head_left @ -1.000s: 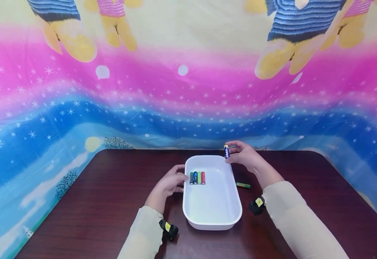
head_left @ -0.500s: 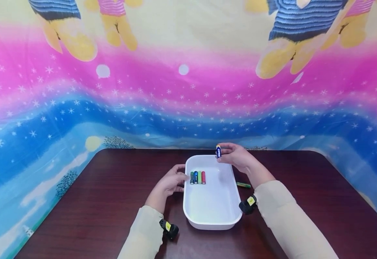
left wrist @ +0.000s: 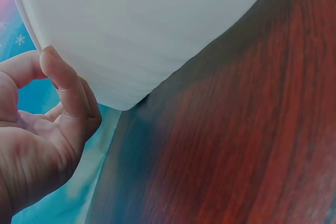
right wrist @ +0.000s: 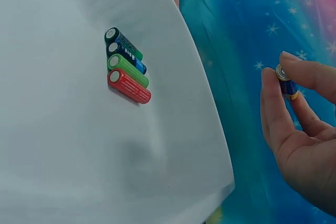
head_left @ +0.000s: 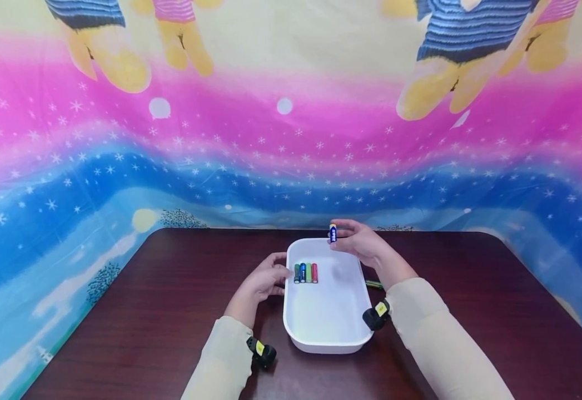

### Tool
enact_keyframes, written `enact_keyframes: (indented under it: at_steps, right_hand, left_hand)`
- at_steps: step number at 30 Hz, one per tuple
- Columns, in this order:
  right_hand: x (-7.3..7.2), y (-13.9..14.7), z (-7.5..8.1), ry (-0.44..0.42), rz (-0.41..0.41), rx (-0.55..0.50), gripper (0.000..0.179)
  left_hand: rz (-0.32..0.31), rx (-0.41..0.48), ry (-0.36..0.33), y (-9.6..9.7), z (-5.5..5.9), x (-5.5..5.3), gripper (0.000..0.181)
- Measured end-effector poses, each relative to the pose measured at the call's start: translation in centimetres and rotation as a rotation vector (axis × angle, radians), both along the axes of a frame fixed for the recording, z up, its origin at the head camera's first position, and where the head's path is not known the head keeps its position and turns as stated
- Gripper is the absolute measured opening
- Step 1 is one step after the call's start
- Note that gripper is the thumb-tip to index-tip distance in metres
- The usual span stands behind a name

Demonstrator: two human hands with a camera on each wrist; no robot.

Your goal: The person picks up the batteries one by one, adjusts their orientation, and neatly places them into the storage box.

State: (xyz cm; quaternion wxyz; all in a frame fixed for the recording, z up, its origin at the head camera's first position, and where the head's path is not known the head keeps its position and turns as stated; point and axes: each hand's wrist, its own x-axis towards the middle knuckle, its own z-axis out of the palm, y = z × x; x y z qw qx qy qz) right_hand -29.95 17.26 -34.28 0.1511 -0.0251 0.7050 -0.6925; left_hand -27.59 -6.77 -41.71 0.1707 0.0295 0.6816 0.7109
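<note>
A white plastic tray [head_left: 327,319] stands on the table, its long side pointing away from me. My left hand [head_left: 264,279] pinches its left rim, thumb over the edge and fingers outside. Between thumb and fingers of my right hand [head_left: 366,244] is a blue battery [head_left: 333,233] with a yellow end, held upright above the tray's far rim. In the right wrist view the blue battery [right wrist: 286,83] shows its flat metal end. Inside the tray, near the left wall, lie a dark green [right wrist: 124,43], a blue-black [right wrist: 127,57], a light green [right wrist: 128,71] and a red battery [right wrist: 129,86], side by side.
A green and gold battery [head_left: 373,284] lies on the dark wooden table [head_left: 180,311] right of the tray, partly hidden by my right forearm. A patterned cloth [head_left: 291,166] hangs behind the table. Black cameras sit on both wrists.
My right hand has moved left with the blue battery, from the tray's far right corner to above its far rim. The left hand and the batteries in the tray stay put.
</note>
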Motion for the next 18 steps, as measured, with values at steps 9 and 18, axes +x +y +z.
enact_keyframes:
  at_steps: [9,18]
  right_hand:
    - [-0.2,-1.1,-0.3,-0.018,-0.053,-0.010,0.069]
    - [-0.4,-2.1,-1.2,-0.008,-0.067,-0.012,0.068]
  left_hand:
    - [0.005,-0.001,-0.008,0.0,-0.1,-0.1,0.060]
    - [0.003,-0.004,-0.005,0.0,-0.1,0.0,0.061]
